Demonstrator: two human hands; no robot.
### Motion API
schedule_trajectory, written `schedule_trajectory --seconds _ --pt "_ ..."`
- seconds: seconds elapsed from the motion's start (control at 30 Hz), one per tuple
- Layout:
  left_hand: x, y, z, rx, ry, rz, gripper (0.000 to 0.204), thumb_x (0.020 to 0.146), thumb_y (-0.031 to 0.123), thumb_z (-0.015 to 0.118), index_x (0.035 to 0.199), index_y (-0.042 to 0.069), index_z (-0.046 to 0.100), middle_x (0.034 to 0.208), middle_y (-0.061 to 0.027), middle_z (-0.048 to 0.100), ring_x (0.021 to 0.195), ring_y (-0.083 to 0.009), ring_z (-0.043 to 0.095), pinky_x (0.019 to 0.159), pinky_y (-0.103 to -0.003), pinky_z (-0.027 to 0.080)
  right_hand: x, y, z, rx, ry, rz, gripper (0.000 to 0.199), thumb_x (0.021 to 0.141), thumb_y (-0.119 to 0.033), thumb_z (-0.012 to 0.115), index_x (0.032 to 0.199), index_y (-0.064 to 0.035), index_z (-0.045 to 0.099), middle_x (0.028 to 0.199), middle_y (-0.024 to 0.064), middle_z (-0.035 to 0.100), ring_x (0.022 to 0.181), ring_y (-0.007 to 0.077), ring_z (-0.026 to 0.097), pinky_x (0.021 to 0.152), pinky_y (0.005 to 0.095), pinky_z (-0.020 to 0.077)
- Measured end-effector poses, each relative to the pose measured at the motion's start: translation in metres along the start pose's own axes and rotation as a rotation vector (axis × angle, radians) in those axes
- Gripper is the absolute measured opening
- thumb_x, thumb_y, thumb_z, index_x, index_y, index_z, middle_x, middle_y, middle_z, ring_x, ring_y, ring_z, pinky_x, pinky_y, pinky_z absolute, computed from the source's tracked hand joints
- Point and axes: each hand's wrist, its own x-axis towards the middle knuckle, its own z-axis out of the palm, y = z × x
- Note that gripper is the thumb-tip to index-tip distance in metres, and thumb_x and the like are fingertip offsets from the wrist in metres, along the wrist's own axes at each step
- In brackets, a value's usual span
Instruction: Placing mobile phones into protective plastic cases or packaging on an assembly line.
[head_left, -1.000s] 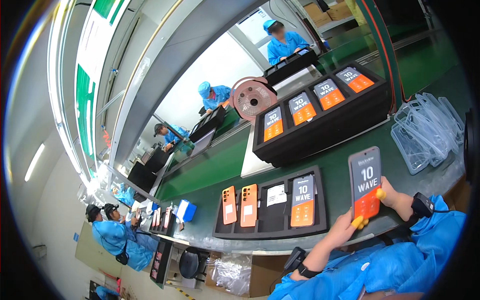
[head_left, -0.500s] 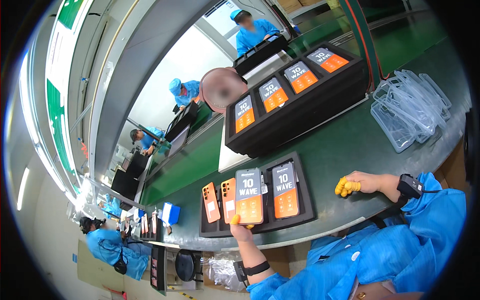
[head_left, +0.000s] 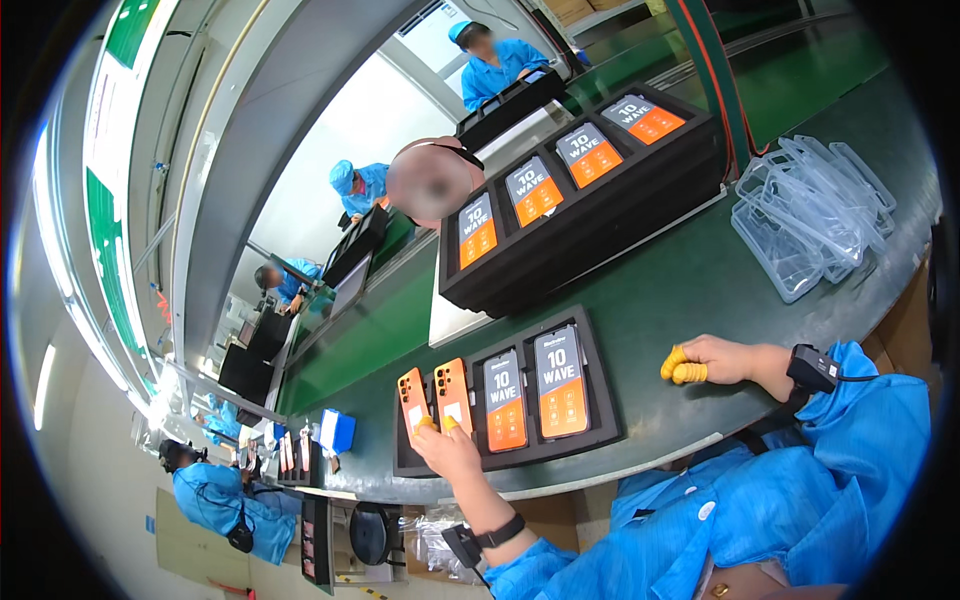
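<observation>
My left hand (head_left: 447,450) sits at the near edge of a black tray (head_left: 603,420) on the green belt (head_left: 700,280), its yellow-capped fingertips (head_left: 427,424) curled against the lower ends of two orange phones (head_left: 453,392) lying back-up in the tray's left slots. I cannot tell whether the fingers actually pinch a phone or only rest on one; the back of the hand hides the contact. Just right of that hand, in the same tray, lie two more phones face-up with dark and orange screens (head_left: 561,380), side by side and apart from my fingers.

My right hand (head_left: 712,361) rests on the belt well right of the tray, fingers folded into a loose fist with nothing in it, yellow finger cots (head_left: 684,369) pointing toward the tray without touching it. A black wrist strap (head_left: 812,368) with a cord circles that wrist, and its far end vanishes under my blue sleeve (head_left: 800,480).

Beyond the right hand, a stack of black trays (head_left: 600,230) carries four face-up phones in a row. Farther right of that hand sits a heap of clear plastic trays (head_left: 810,215); their count is hard to make out because they overlap. Left of my left hand, a small blue box (head_left: 338,430) stands on the belt, and the items beside it are too small to identify.
</observation>
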Motion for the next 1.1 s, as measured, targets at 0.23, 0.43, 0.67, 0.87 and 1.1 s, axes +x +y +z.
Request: schedule_trajectory --seconds 0.23,0.43,0.67,0.87,1.1 --pt "0.007 -0.07 0.034 0.152 -0.123 -0.289 0.037 0.073 0.029 0.053 0.093 -0.003 0.052 0.099 -0.0229 0.05 0.092 -0.0378 0.048 0.077 -0.044 0.04 -0.008 -0.014 -0.052 -0.942 1.079 -0.03 0.037 0.063 -0.017 0.067 0.094 -0.0032 0.053 0.091 0.0125 0.05 0.085 0.0298 0.049 0.071 0.0369 0.0422" --pt "0.035 -0.109 0.053 -0.177 -0.215 -0.328 0.041 0.069 0.033 0.059 0.089 -0.002 0.053 0.086 -0.0215 0.057 0.082 -0.0333 0.055 0.07 -0.04 0.043 -0.043 0.03 -0.086 -1.113 0.897 0.46 0.021 0.064 -0.012 0.061 0.081 -0.0032 0.054 0.086 0.012 0.051 0.081 0.0278 0.052 0.065 0.0364 0.0444" --pt "0.061 -0.082 -0.008 -0.822 -0.722 -0.499 0.019 0.078 0.008 0.049 0.094 -0.001 0.053 0.083 -0.0071 0.056 0.072 -0.0168 0.056 0.061 -0.027 0.046 -0.043 0.029 -0.088 -1.093 1.029 0.435 0.014 0.064 -0.011 0.059 0.075 -0.0031 0.054 0.082 0.0135 0.052 0.076 0.0266 0.055 0.062 0.0361 0.0464" --pt "0.03 -0.033 -0.026 -1.18 -0.272 -0.444 0.022 0.08 0.007 0.043 0.098 -0.003 0.05 0.087 -0.0085 0.056 0.076 -0.0181 0.057 0.063 -0.028 0.048 -0.036 0.024 -0.088 -1.11 0.967 0.408 0.012 0.064 -0.01 0.058 0.073 -0.0025 0.054 0.078 0.0146 0.053 0.072 0.0279 0.056 0.061 0.0366 0.0463" --pt "-0.021 0.041 -0.029 -1.511 -0.288 -0.336 0.032 0.083 0.015 0.044 0.11 -0.001 0.043 0.102 -0.0105 0.053 0.089 -0.0205 0.054 0.075 -0.034 0.047 -0.022 -0.003 -0.067 -1.115 0.925 0.268 0.026 0.064 -0.018 0.063 0.082 -0.0032 0.053 0.09 0.0121 0.048 0.081 0.0266 0.05 0.065 0.0351 0.0454"
